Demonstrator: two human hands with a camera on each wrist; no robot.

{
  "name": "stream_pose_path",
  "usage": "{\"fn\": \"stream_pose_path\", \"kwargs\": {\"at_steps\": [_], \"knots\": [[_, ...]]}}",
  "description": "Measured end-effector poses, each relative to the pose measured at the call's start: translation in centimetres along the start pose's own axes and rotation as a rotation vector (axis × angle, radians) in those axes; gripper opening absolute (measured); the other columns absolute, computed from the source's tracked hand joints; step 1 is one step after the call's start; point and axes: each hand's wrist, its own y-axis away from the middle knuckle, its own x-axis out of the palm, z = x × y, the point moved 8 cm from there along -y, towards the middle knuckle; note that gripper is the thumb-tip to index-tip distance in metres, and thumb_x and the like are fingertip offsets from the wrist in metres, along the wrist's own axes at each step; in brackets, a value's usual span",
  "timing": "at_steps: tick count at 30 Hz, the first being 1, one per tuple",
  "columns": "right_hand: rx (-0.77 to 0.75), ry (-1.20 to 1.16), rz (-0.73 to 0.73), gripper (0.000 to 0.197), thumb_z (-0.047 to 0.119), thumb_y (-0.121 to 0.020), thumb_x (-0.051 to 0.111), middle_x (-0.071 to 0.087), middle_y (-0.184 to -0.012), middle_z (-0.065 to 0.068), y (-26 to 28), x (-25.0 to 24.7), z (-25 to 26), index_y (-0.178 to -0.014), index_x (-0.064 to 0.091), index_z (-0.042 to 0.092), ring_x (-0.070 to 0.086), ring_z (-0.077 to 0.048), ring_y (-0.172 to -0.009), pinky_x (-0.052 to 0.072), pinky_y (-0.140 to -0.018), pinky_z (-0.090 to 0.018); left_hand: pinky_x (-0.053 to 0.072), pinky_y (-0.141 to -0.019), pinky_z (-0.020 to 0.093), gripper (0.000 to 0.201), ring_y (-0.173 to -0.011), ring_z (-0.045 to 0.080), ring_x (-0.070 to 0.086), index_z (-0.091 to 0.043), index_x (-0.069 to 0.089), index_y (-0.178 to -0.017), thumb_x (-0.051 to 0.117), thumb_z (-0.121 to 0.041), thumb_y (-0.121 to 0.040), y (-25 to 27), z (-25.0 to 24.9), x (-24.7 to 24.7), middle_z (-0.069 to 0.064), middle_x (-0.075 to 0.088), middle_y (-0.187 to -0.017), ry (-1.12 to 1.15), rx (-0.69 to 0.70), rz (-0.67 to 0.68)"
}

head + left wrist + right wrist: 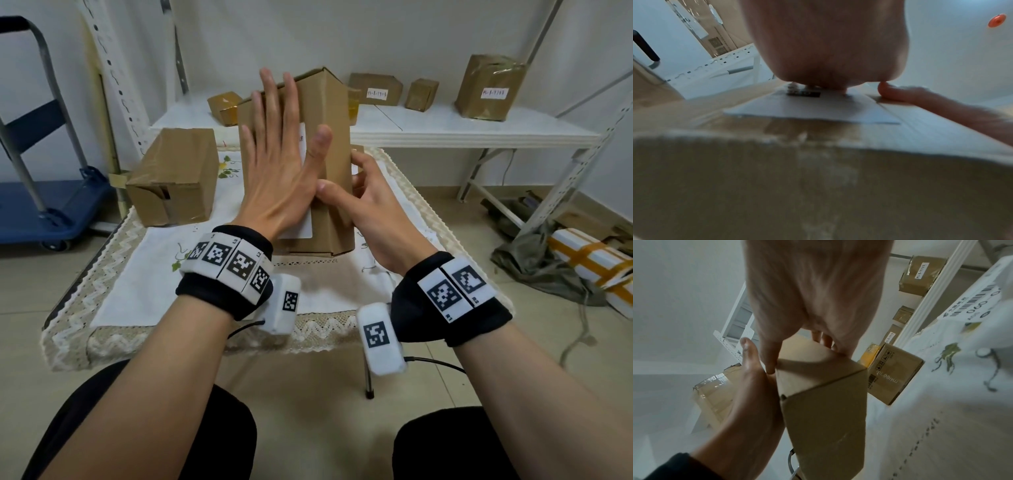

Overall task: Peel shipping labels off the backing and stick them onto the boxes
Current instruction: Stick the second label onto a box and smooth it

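left hand (pixel 274 161) flat, fingers straight — pressing label (pixel 813 110) down to bond | right hand (pixel 363 198) grip clasps tall box (pixel 329 113) — steadies it upright on tabletop (pixel 212 301)

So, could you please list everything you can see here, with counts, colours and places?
Tall box: one, brown, upright on the table, held between both hands.
Shipping label: one, white, on the tall box's near face, under the left palm.
Taped box: one, brown, on the table at the left.
Shelf boxes: at least four, brown, two with small white labels, on the white shelf.
Tablecloth: one, white with beige lace edge, over the table.
Trolley: one, blue, on the floor at the far left.
Left hand: flat, pressing the label.
Right hand: fingers curled round the tall box's right edge.
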Motion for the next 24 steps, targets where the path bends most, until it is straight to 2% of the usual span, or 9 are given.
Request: {"fn": "stream_pose_path", "kwargs": {"at_steps": [2,6,10,15,17,20,22,24], "knots": [[-0.004,0.018,0.012,0.061,0.024,-0.091,0.077,0.057,-0.1,0.0,0.0,0.0,0.0,-0.142,0.043,0.026,0.065,-0.015,-0.099,0.057,-0.088,-0.03,-0.016,-0.123,0.056,0.102,-0.156,0.027,-0.019,-0.018,-0.008,-0.162,-0.005,-0.082,-0.083,0.0,0.3,-0.3,0.009,-0.022,-0.169,-0.008,-0.007,-0.019],[-0.005,0.048,0.014,0.064,0.025,-0.091,0.077,0.053,-0.097,0.003,0.1,-0.3,0.3,-0.145,0.043,0.023,0.063,-0.004,-0.086,0.051,-0.074,-0.016,-0.018,-0.121,0.054,0.098,-0.156,0.028,-0.021,-0.017,-0.01,-0.162,-0.002,-0.078,-0.085,-0.3,1.3,-1.2,0.01,-0.023,-0.168,-0.003,-0.044,-0.05],[-0.003,0.057,0.011,0.077,0.036,-0.078,0.074,0.053,-0.099,0.002,0.1,-0.5,0.4,-0.148,0.043,0.023,0.064,0.003,-0.079,0.051,-0.071,-0.013,-0.016,-0.123,0.058,0.095,-0.155,0.028,-0.022,-0.017,-0.012,-0.162,0.0,-0.074,-0.087,-0.4,2.8,-2.1,0.01,-0.024,-0.168,-0.01,-0.111,-0.064],[0.023,0.022,0.007,0.064,0.025,-0.093,0.074,0.055,-0.101,0.002,0.0,-0.7,0.0,-0.148,0.042,0.024,0.067,-0.009,-0.091,0.053,-0.073,-0.016,-0.015,-0.122,0.06,0.104,-0.155,0.029,-0.022,-0.017,-0.015,-0.161,-0.006,-0.083,-0.08,-0.2,5.0,-2.4,0.009,-0.026,-0.168,-0.038,-0.201,-0.051],[0.035,0.0,-0.011,0.059,0.023,-0.096,0.071,0.057,-0.1,0.003,0.0,-0.7,-0.1,-0.147,0.041,0.024,0.068,-0.008,-0.091,0.054,-0.071,-0.015,-0.015,-0.123,0.058,0.102,-0.155,0.028,-0.023,-0.017,-0.015,-0.161,-0.005,-0.082,-0.083,0.0,4.7,-1.9,0.009,-0.026,-0.168,-0.058,-0.19,-0.025],[0.036,-0.019,-0.031,0.053,0.021,-0.097,0.069,0.056,-0.097,0.003,0.0,-0.8,0.1,-0.143,0.044,0.025,0.067,-0.007,-0.089,0.053,-0.071,-0.015,-0.014,-0.124,0.056,0.089,-0.156,0.025,-0.021,-0.018,-0.014,-0.162,0.002,-0.074,-0.095,0.1,3.1,-0.7,0.007,-0.025,-0.168,-0.094,-0.134,0.005],[0.032,-0.032,-0.042,0.053,0.021,-0.096,0.07,0.058,-0.098,0.0,0.0,-0.8,0.3,-0.143,0.045,0.023,0.068,-0.01,-0.091,0.054,-0.072,-0.017,-0.013,-0.124,0.056,0.086,-0.156,0.024,-0.021,-0.019,-0.014,-0.162,0.003,-0.071,-0.095,0.0,2.9,-0.3,0.006,-0.025,-0.168,-0.119,-0.126,0.012],[0.033,-0.043,-0.057,0.052,0.02,-0.096,0.07,0.06,-0.101,-0.002,0.0,-1.0,0.3,-0.142,0.046,0.022,0.069,-0.011,-0.09,0.055,-0.073,-0.02,-0.014,-0.124,0.056,0.093,-0.156,0.025,-0.021,-0.019,-0.015,-0.161,-0.003,-0.078,-0.09,0.0,3.6,-0.4,0.006,-0.025,-0.168,-0.114,-0.158,0.014]]}}
